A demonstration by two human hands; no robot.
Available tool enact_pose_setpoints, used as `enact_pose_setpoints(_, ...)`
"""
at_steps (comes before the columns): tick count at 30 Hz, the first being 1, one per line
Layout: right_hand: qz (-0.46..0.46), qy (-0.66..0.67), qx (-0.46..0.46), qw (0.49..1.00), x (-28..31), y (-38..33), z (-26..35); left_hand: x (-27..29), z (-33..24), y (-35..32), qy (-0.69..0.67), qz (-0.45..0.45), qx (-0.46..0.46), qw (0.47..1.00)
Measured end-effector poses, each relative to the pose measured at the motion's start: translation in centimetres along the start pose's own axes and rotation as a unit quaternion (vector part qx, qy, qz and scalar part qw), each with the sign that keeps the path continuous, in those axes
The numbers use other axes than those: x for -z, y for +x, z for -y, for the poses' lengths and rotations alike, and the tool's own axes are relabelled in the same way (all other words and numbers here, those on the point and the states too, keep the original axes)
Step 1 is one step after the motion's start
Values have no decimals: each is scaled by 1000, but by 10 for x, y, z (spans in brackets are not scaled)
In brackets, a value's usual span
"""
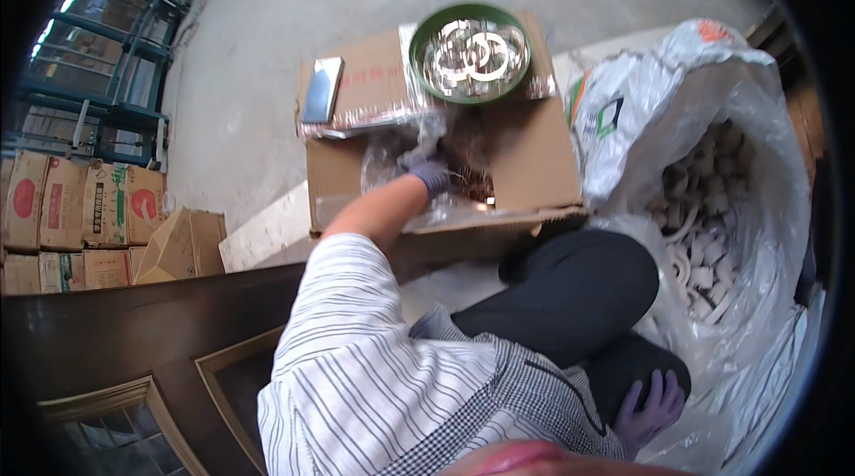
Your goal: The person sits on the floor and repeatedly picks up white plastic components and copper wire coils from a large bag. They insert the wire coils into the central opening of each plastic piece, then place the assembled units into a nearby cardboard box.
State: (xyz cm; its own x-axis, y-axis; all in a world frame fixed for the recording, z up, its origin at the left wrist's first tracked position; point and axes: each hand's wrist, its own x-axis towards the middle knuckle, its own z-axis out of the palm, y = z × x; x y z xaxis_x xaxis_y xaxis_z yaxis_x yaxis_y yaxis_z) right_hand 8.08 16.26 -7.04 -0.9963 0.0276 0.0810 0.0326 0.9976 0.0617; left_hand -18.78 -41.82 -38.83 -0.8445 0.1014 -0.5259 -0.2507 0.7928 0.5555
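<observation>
1. The gloved left hand [431, 177] reaches into the open cardboard box [534, 164], fingers curled among its small metal parts [472, 182]; whether it grips any is unclear.
2. The right hand [653, 405] rests open on the knee.
3. The green bowl [470, 52] holds metal rings; the plastic sack [757, 120] holds pale pieces.

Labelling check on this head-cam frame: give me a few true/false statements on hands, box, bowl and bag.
1. The left hand reaches into the open cardboard box. True.
2. The green bowl sits on the floor beside the box. False: it rests on the box's far flap.
3. The right hand is inside the plastic bag. False: it lies low by the person's dark trouser leg, outside the bag's opening.
4. The bag holds many pale ring-like pieces. True.
5. The bowl is empty. False: shiny rings lie in it.
6. A flat phone-like slab lies on the left flap. True.
</observation>
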Motion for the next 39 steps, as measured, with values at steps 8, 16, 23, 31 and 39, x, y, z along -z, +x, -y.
enact_pose_setpoints(8, -29, 35, 13, 999, -4, -2, -1, -17, 5, 8, 235, -108, 98, 961)
enact_pose_setpoints(16, -29, 10, -4, 1000, 5, -2, 6, -59, -52, 30, 266, -13, 139, 954)
enact_pose_setpoints(23, -44, -9, -13, 999, 4, -6, 10, -65, -24, 58, 303, 81, 232, 921)
enact_pose_setpoints(31, -40, 13, -6, 999, 5, -5, 9, -27, -10, 17, 416, 92, -18, 905)
enact_pose_setpoints(39, -13, -21, -12, 1000, 9, 5, 11, 4, -48, -2, 237, 93, -1, 967)
